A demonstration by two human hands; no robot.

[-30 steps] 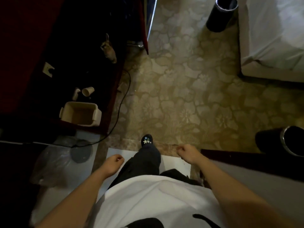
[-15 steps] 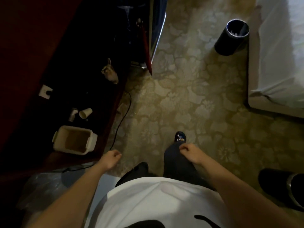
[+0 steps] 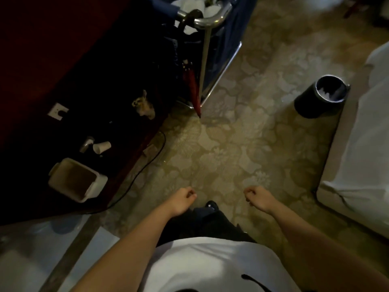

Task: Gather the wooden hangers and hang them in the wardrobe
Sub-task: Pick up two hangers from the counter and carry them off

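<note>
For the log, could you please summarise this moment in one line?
left hand empty | right hand empty | hangers not in view

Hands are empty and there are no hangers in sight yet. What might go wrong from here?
1. The black cable trails over the carpet edge beside the dark cabinet; a step that way could snag it.
2. The black bin stands on the floor by the bed and could get kicked.
3. The cart's metal frame seems to narrow the way ahead.
</note>
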